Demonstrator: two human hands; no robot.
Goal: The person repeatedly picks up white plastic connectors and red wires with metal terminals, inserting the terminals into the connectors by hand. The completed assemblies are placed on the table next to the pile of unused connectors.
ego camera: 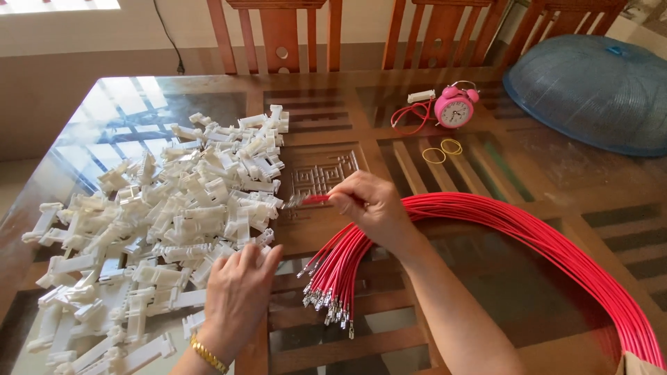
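Now my right hand [372, 205] pinches one red wire [316, 199]; my left hand [240, 295] lies loose on uncountable white connectors [174, 222]. Two rubber bands [442, 151], one clock [455, 105]. The wire bundle [542, 236] is cut off.

Left hand [238, 295] flat, palm down, fingers spread; right hand [372, 206] in a fingertip pinch grip

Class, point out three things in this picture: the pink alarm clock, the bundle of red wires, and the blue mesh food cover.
pink alarm clock [455, 111]: head view, on its white dial.
bundle of red wires [556, 239]: head view, on the curved middle stretch.
blue mesh food cover [590, 90]: head view, on the dome's mesh.
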